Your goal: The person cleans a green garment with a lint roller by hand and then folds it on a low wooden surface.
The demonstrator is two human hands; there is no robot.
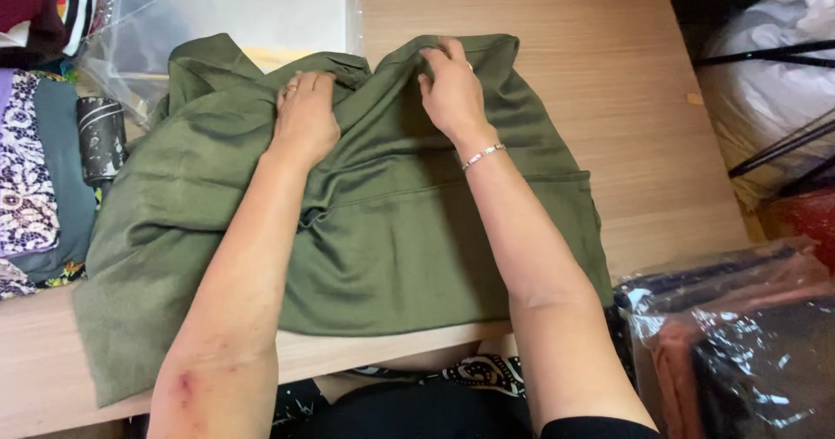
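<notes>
An olive green cloth (383, 230) lies spread over a light wooden table (574, 48), its near edge hanging past the table front. My left hand (306, 116) presses on the cloth near its far edge, fingers curled into a fold. To its right, my right hand (452, 91) pinches the far edge of the same cloth; a thin bracelet circles that wrist. Both forearms reach across the fabric.
Clear plastic bags (235, 4) lie at the table's far left. A dark lint roller (100, 139) and patterned folded fabrics (26, 178) sit at the left. Plastic-wrapped dark and pink fabrics (739, 343) stand at the near right. White sacks (774, 74) fill the far right.
</notes>
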